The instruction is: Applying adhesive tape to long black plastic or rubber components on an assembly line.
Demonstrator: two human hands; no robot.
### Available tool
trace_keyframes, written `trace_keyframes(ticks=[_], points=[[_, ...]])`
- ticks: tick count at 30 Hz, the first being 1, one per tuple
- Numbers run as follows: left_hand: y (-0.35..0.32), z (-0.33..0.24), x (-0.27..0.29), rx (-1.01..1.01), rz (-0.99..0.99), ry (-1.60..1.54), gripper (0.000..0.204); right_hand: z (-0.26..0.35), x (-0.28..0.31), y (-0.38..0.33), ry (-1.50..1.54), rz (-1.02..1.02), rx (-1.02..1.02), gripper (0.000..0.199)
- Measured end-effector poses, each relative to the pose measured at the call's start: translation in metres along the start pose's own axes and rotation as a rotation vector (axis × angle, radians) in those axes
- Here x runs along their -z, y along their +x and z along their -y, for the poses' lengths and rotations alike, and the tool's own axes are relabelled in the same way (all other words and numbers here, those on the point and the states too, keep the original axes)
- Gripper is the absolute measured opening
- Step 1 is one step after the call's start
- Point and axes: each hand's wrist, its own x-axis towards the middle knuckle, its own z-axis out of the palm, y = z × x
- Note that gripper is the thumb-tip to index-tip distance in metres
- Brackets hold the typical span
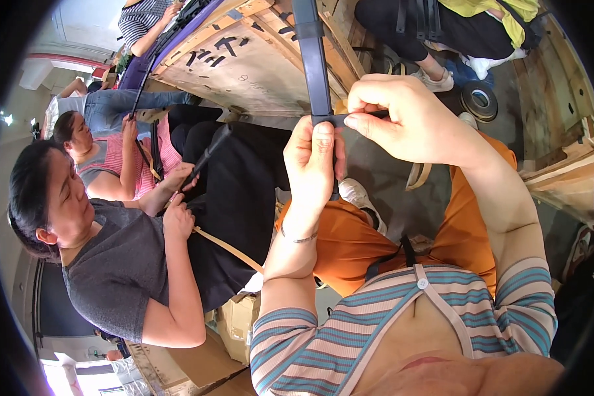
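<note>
Head view: I see left hand (pixel 313 158) fingers wrapped round black bar (pixel 315 79), above grey floor (pixel 409 211), no table beneath; right hand (pixel 409 122) fingers pinch black strip (pixel 340 121) crossing bar. Step looks like wrapping strip; next move, I judge, calls for steady tension. Black tape roll (pixel 469 104) far right; wooden crate (pixel 224 76) far; co-worker (pixel 119 257) left, seated.

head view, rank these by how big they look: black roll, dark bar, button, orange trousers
1. orange trousers
2. dark bar, partly hidden by the left hand
3. black roll
4. button
</note>
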Motion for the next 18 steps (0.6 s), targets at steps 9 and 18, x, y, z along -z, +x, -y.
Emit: trace_keyframes(ticks=[9, 18], points=[[-0.002, 0.000, -0.005, -0.073, 0.015, -0.034, 0.023, 0.010, -0.003, -0.001, 0.019, -0.049, -0.085, 0.010], [0.004, 0.003, -0.010, -0.067, -0.028, 0.003, 0.027, 0.001, -0.024, 0.004, -0.112, -0.187, -0.201, 0.014]])
